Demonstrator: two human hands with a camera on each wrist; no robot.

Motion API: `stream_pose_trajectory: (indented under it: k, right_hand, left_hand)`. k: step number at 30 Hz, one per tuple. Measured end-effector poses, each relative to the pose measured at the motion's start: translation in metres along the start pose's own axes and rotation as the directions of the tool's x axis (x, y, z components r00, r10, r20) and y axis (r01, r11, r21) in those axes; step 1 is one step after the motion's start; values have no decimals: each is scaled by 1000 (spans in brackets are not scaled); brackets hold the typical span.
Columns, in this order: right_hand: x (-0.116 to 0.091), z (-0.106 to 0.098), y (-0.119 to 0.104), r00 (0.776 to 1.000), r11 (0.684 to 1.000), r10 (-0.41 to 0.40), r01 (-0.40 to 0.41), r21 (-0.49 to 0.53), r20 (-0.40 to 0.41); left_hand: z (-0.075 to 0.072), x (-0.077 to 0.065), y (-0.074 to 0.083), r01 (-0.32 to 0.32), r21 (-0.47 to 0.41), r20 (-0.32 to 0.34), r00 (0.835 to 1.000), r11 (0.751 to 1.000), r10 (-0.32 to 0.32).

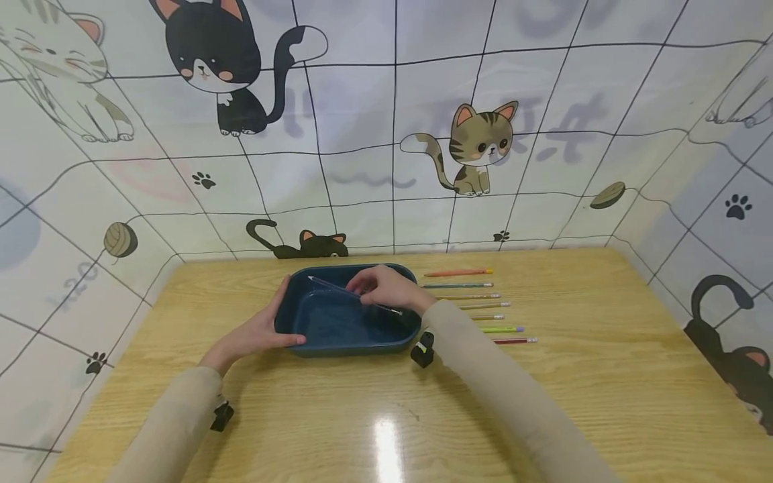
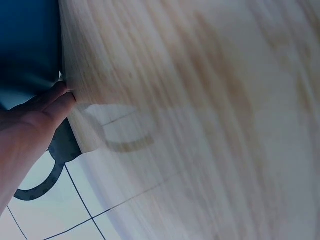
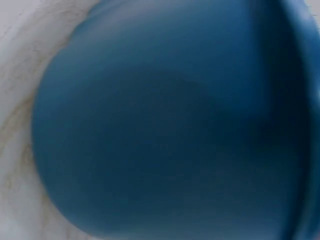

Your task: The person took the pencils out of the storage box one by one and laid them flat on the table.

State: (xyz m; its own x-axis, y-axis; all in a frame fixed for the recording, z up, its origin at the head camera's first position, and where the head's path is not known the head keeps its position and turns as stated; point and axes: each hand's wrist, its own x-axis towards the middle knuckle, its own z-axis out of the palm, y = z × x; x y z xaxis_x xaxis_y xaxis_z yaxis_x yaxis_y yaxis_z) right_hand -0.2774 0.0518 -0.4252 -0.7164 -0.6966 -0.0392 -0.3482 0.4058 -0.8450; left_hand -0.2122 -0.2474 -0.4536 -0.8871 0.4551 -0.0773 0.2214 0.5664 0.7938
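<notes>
A dark blue tray (image 1: 338, 349) with raised walls and rounded corners sits near the back of the wooden table. Spread around its left end, my left hand (image 1: 266, 329) rests against it, thumb straight at the front rim and fingers along the left side. In the left wrist view those straight fingers (image 2: 52, 102) lie against the tray's wall. My right hand (image 1: 389, 288) reaches over the tray's right half and pinches a dark blue pencil (image 1: 332, 286), its pale point toward the back left. The right wrist view shows only a blurred blue surface of the tray (image 3: 150, 150).
Right of the tray, several pencils lie in a row, among them an orange one (image 1: 459, 272), a yellow-green one (image 1: 504, 329) and a dark red one (image 1: 516, 341). My right forearm partly covers them. A cat-patterned sheet (image 1: 362, 181) stands behind the table.
</notes>
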Motion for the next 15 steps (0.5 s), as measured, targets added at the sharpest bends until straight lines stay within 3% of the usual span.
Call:
stream_pose_trajectory:
  k: [15]
  right_hand:
    - [-19,-23,-10,998,999,-48,48,0,-29]
  left_hand:
    - [0,-3,0,-1,-10,-12,1000,1000,1]
